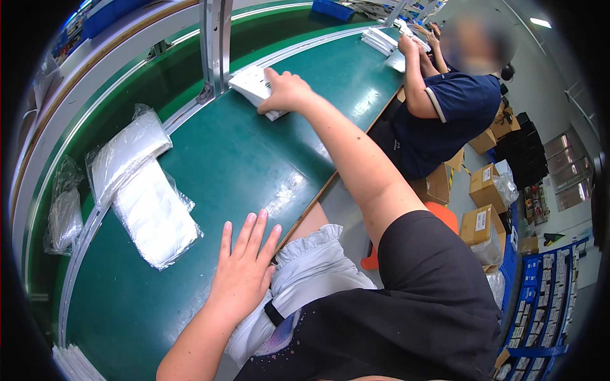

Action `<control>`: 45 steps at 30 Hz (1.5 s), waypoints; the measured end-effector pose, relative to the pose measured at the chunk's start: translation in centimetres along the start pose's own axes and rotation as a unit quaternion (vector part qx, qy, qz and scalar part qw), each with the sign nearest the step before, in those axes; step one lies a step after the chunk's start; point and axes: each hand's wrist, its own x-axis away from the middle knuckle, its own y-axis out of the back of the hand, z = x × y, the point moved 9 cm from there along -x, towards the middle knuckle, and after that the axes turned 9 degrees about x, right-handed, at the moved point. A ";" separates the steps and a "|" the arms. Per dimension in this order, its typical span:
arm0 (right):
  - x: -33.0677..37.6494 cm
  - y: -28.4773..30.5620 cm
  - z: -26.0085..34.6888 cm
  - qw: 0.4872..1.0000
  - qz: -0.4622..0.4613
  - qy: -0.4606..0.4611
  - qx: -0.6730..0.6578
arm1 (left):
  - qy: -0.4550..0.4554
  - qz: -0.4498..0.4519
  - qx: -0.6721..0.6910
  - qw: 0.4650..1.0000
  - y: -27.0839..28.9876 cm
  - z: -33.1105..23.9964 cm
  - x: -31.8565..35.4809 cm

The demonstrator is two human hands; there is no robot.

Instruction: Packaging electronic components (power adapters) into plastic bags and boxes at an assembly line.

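Observation:
My right hand (287, 94) reaches far across the green tabletop (273, 168). Its thumb and fingers close round the near right side of a stack of white printed papers, perhaps leaflets (250, 81), lying by the foot of a metal post. My palm faces the stack, and part of it is hidden under the hand. Close to my body, my left hand (244, 273) holds nothing. Its fingers are stretched out and apart, over the table's near edge. Left of it lie two overlapping bundles of clear plastic bags (155, 216).
The metal post (216, 44) rises from the table's far rail. Another plastic-wrapped bundle (65, 209) lies beyond the rail at left. White papers (76, 363) show at lower left. A co-worker (445, 108) handles something white at right, near stacked white items (379, 42). Cardboard boxes (481, 225) stand behind.

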 end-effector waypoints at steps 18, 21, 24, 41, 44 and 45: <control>9.4 0.7 0.4 0.993 -0.015 0.116 -0.019 | -0.036 -0.172 0.025 0.984 6.9 0.0 2.3; 9.6 1.5 0.9 0.990 -0.053 0.127 -0.041 | 0.072 -0.244 -0.071 0.965 10.2 3.8 5.7; 9.2 1.4 1.9 0.984 -0.068 0.145 -0.076 | 0.150 -0.244 -0.140 0.948 11.0 7.1 8.0; 10.7 1.6 8.1 0.962 -0.206 0.137 -0.117 | 0.185 -0.207 -0.022 0.961 11.3 8.5 9.1; 11.4 2.6 7.8 0.948 -0.235 0.132 -0.171 | 0.154 -0.222 -0.037 0.962 11.1 8.9 9.0; 11.5 3.1 7.5 0.938 -0.244 0.123 -0.215 | 0.155 -0.222 -0.037 0.962 11.0 9.0 9.0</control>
